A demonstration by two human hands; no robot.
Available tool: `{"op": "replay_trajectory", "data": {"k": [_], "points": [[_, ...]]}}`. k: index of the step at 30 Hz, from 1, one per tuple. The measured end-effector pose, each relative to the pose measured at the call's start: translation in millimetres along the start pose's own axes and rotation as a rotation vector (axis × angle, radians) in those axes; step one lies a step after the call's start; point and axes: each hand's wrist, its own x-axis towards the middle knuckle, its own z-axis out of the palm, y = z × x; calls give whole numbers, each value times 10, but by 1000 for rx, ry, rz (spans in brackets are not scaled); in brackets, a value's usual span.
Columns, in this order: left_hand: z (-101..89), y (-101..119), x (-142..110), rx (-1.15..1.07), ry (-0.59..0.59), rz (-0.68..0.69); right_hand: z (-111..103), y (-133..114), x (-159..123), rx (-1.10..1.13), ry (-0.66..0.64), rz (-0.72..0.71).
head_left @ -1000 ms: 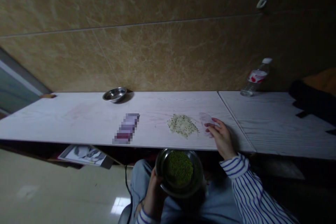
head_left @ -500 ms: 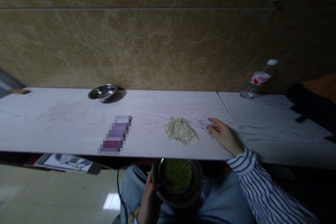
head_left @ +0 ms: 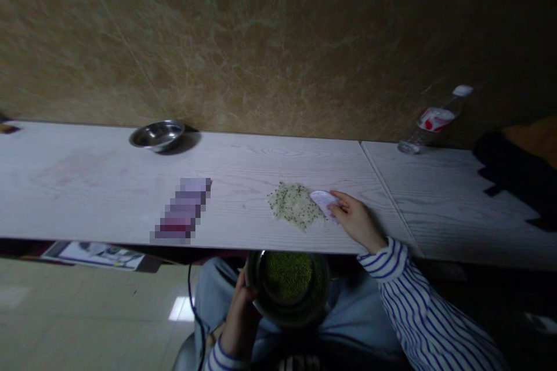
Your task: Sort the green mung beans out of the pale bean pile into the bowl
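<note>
R hand (head_left: 357, 221) closer to grain pile (head_left: 292, 206), pinch-grip on plastic pc (head_left: 322, 200) btwn them.

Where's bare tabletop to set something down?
On the pale grained tabletop: between the round silver metal bowl and white and green grain pile; also in front of the clear plastic bottle. Crowded: the pile's right edge, where the right hand holds a thin lilac piece.

This is a room inside a building; I can't tell if it's a home or a shop. A long white table (head_left: 243, 156) lies under the right hand (head_left: 354, 217), up against a brown, stone-looking wall (head_left: 261, 58). Shiny floor tiles (head_left: 108, 307) are left of the left hand (head_left: 244, 306). An everyday bottle (head_left: 436, 120) stands beyond the right hand.
</note>
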Motion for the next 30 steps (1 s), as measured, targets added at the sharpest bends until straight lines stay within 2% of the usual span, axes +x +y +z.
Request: {"op": "replay_trajectory", "data": {"k": [4, 9, 21, 30], "points": [[37, 17, -35, -39, -79, 7, 75, -51, -67, 4, -31, -2], [122, 94, -131, -47, -30, -7, 152, -149, -141, -4, -51, -21], [100, 230, -199, -73, 42, 19, 310, -396, -297, -60, -95, -134], [86, 213, -203, -27, 29, 31, 120, -433, -349, -151, -30, -101]]}}
